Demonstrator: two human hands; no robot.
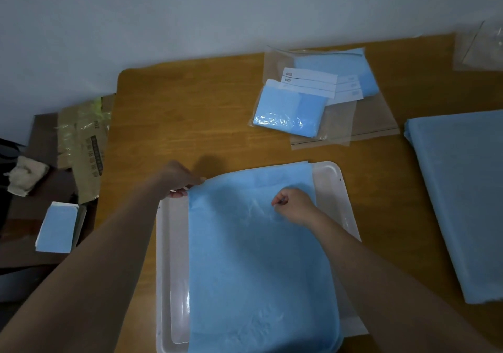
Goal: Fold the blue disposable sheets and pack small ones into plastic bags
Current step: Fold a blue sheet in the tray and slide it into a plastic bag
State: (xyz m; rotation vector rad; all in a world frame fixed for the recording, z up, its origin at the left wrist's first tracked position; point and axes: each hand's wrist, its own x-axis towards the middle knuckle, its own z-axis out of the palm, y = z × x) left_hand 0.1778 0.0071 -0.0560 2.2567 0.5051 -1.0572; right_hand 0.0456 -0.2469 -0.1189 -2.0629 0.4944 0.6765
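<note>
Currently, my left hand [178, 180] pinches the far-left corner of the blue sheet [258, 257] spread over the white tray [330, 173] on the counter [190, 113]; my right hand [292, 204] rests clenched on the sheet.

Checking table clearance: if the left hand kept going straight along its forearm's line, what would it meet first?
Bare wooden table first; the left hand points up-right toward the packed plastic bags, probably the first objects met, though depth is unclear.

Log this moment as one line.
left hand pinches blue sheet corner | right hand fisted on sheet | sheet over white tray
</note>
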